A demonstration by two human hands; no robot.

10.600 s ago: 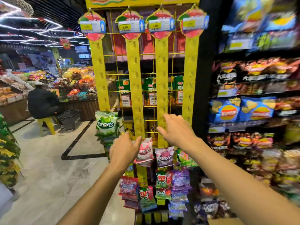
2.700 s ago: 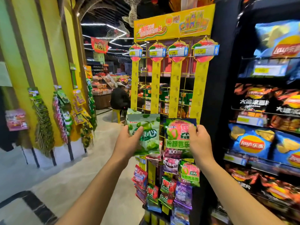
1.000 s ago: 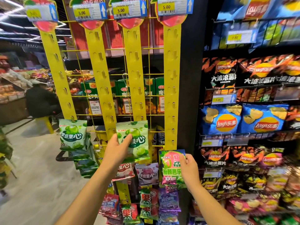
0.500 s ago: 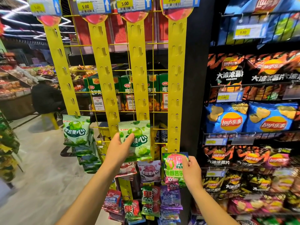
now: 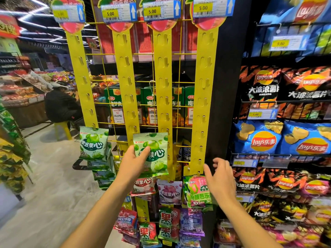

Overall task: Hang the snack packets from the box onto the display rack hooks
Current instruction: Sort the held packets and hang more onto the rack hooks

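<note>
Head — left hand (image 5: 133, 162) grips 果滋果心 packet (image 5: 158, 155).

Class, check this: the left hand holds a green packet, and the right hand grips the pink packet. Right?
No: the head view shows the right hand open, beside the hanging pink packet, gripping nothing. The left hand holds the green packet.

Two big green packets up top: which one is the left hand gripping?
The green packet across the second and third yellow strips: the left hand grips its left edge. The other green packet hangs untouched on the far-left strip.
</note>
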